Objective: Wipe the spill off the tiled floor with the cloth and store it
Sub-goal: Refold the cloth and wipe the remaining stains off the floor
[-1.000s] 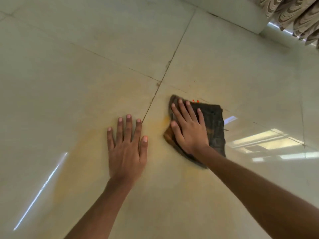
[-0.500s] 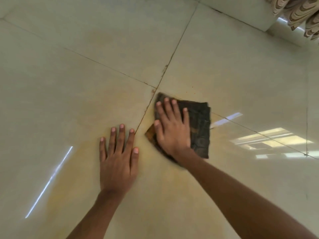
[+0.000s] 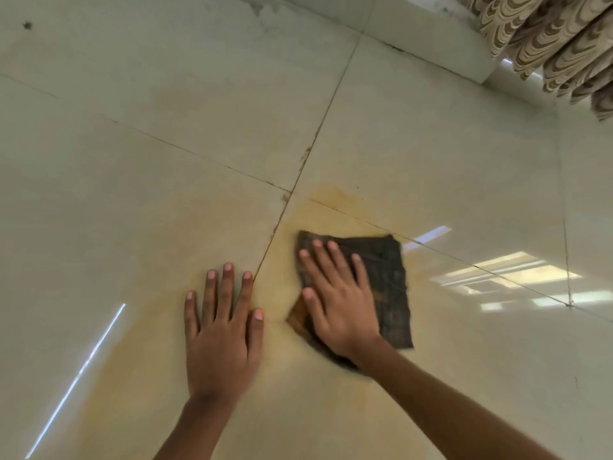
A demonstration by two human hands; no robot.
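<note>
A dark folded cloth [image 3: 389,287] lies flat on the cream tiled floor [image 3: 166,144], just right of a grout line. My right hand [image 3: 335,300] presses on its left half with straight, spread fingers. An orange-brown corner of the cloth shows under my thumb. A yellowish spill smear [image 3: 335,207] stains the tile above the cloth and spreads faintly around both hands. My left hand [image 3: 222,330] rests flat on the floor left of the grout line, apart from the cloth.
A patterned brown and cream curtain [image 3: 550,44] hangs at the top right above a white skirting ledge [image 3: 431,38]. Window glare reflects on the tiles at the right [image 3: 507,277]. A dark speck [image 3: 27,25] marks the floor at the far left.
My right hand has slid the cloth toward me, away from the grout crossing, uncovering a yellow smear above it. My left hand stays flat on the floor.
</note>
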